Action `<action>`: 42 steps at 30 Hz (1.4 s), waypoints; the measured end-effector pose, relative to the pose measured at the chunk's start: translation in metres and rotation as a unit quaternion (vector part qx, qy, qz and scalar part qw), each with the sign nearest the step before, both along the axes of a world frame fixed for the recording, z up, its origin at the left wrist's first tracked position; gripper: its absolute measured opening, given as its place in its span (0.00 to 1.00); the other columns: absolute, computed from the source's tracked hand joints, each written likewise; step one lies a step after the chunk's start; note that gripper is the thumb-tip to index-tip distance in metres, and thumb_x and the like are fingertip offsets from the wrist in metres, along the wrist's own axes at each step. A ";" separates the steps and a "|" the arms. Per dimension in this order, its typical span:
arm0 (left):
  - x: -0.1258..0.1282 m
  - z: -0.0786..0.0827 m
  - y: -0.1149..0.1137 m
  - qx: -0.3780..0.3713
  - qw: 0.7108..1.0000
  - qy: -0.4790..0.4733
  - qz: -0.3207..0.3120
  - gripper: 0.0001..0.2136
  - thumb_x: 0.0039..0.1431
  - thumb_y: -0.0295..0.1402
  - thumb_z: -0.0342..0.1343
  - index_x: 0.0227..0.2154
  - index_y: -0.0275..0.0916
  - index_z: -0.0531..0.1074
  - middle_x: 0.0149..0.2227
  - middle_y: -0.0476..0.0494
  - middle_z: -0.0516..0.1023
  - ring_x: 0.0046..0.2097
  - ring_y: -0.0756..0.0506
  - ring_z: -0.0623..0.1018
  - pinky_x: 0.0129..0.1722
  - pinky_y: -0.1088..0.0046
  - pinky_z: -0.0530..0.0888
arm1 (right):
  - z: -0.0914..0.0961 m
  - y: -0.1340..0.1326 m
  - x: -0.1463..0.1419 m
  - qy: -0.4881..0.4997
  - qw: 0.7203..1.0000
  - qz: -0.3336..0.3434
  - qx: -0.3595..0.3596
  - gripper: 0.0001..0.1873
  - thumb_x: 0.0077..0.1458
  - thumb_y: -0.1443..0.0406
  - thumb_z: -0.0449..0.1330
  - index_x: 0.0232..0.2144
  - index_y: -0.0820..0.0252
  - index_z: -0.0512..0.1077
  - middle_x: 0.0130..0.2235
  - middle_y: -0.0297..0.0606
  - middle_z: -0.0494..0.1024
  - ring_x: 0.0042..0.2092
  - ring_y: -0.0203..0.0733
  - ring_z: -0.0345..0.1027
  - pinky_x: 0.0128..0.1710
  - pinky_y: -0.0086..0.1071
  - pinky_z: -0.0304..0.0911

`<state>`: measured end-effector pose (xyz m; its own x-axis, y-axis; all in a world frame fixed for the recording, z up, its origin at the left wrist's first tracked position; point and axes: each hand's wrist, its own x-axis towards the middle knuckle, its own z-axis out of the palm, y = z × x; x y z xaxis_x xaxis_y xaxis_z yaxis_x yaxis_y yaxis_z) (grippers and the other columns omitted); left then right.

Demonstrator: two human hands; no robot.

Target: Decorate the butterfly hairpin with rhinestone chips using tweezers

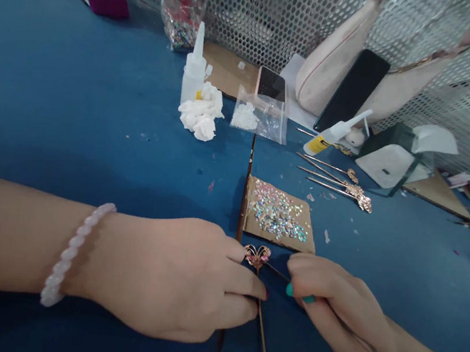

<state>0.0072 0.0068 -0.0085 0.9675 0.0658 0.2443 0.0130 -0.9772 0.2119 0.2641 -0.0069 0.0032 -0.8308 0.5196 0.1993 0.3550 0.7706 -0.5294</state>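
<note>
My left hand [177,278], a pale beaded bracelet at its wrist, is closed on a gold hairpin. The hairpin's butterfly head [257,256], with pink stones on it, shows past the fingertips, and its long stem [264,346] slants down toward me. In my right hand [342,313] is a thin pointed tool [277,273]; its tip reaches to the butterfly head, and I cannot tell whether they touch. Teal patches show by the right fingertips. Just beyond both hands lies a cardboard piece [249,225] covered with small iridescent rhinestones [280,211].
Several gold hairpins [338,185] lie at right, near a tilted glue bottle [328,138]. Another glue bottle [194,74] stands behind crumpled tissue [203,114]. Beside it are a bag of white beads [245,117] and a phone [273,85]. A handbag [332,61] leans on the mesh partition [261,16].
</note>
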 end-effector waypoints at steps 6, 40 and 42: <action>0.000 0.002 0.000 -0.010 1.000 -0.007 0.000 0.12 0.65 0.33 0.49 0.46 0.35 0.71 0.55 0.49 0.71 0.52 0.47 0.71 0.48 0.70 0.71 | 0.000 0.000 0.000 0.006 1.000 0.003 -0.006 0.14 0.53 0.77 0.45 0.38 0.56 0.60 0.27 0.34 0.67 0.29 0.36 0.64 0.31 0.30 0.66; 0.000 0.001 0.000 0.012 1.000 0.003 0.001 0.13 0.66 0.33 0.48 0.49 0.34 0.71 0.56 0.49 0.71 0.52 0.47 0.71 0.49 0.70 0.71 | -0.001 -0.003 0.007 0.065 0.991 -0.073 -0.086 0.13 0.59 0.74 0.47 0.41 0.53 0.63 0.30 0.34 0.71 0.26 0.33 0.65 0.25 0.26 0.63; 0.000 0.002 0.000 0.014 1.000 -0.007 0.005 0.13 0.66 0.33 0.48 0.48 0.34 0.72 0.55 0.48 0.72 0.49 0.47 0.72 0.45 0.71 0.72 | -0.004 -0.006 0.008 0.090 0.981 -0.108 -0.136 0.11 0.63 0.71 0.46 0.41 0.51 0.63 0.28 0.32 0.69 0.23 0.32 0.60 0.20 0.25 0.58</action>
